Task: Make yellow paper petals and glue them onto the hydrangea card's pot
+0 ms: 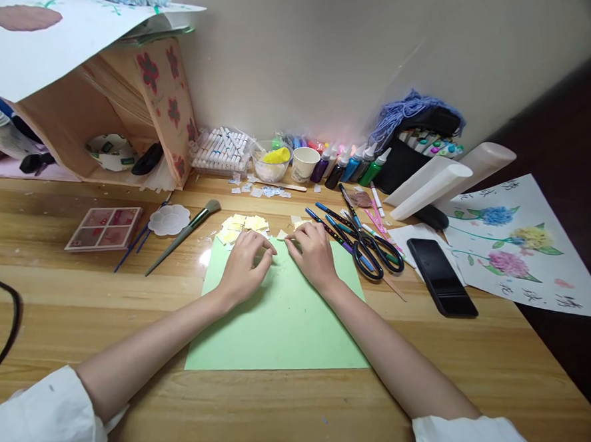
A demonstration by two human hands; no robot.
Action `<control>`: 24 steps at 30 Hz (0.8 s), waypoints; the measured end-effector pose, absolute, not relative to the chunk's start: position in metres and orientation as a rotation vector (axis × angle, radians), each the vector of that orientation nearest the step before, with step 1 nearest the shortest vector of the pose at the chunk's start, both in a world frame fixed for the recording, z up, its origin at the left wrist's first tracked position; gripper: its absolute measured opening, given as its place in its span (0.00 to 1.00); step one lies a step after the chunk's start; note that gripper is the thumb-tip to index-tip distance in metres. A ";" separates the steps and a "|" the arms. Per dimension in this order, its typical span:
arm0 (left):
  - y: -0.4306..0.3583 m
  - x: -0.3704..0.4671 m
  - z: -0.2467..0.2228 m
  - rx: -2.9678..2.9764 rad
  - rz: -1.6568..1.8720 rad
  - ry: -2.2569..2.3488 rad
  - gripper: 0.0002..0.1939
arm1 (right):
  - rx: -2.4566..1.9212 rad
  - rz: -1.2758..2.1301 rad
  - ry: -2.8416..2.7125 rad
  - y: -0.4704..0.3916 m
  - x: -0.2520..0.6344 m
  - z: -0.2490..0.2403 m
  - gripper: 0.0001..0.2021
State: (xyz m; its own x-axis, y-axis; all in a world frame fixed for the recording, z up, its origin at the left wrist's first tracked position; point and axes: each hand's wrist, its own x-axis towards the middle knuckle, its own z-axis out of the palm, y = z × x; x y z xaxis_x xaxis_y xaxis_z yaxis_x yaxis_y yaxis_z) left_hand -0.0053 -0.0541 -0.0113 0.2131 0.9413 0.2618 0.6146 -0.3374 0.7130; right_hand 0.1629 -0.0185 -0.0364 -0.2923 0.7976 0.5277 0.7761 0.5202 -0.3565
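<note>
A light green sheet of paper (279,327) lies on the wooden table under both forearms. Over its upper left part is my left hand (247,263), fingers loosely bent and thumb apart, with nothing visible in it. My right hand (314,254) is at the sheet's top edge, thumb and forefinger close together at a small pale paper piece (281,235). Just beyond my left hand lies a heap of small yellow paper squares (240,225). Another pale square (296,220) lies past my right fingers, partly covered.
Right of the sheet are black-handled scissors (368,259), several pens and a phone (442,277). A large brush (184,237), a white palette (169,220) and a pink-framed case (105,228) lie left. Behind stand a paper cup (305,164), a clear bowl (270,169) and paint bottles (349,167).
</note>
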 end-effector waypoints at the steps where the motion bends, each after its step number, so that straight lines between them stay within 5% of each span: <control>1: -0.054 -0.006 -0.012 2.032 0.955 1.456 0.08 | -1.278 0.060 -2.055 -0.018 0.164 -0.036 0.05; 10: -0.051 -0.016 -0.021 2.151 0.784 1.942 0.08 | -1.453 0.060 -1.599 -0.010 0.183 -0.039 0.11; 24: -0.047 -0.016 -0.024 1.912 0.878 1.789 0.09 | -1.041 0.154 -2.311 -0.041 0.144 -0.031 0.04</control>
State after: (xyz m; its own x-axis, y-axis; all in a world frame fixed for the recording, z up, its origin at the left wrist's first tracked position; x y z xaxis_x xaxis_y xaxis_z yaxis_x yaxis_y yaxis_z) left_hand -0.0165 -0.0467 -0.0236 -0.0041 0.9829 0.1841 0.7473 -0.1193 0.6537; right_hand 0.1443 -0.0406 -0.0313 -0.5175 0.7148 0.4704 0.6459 0.6869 -0.3333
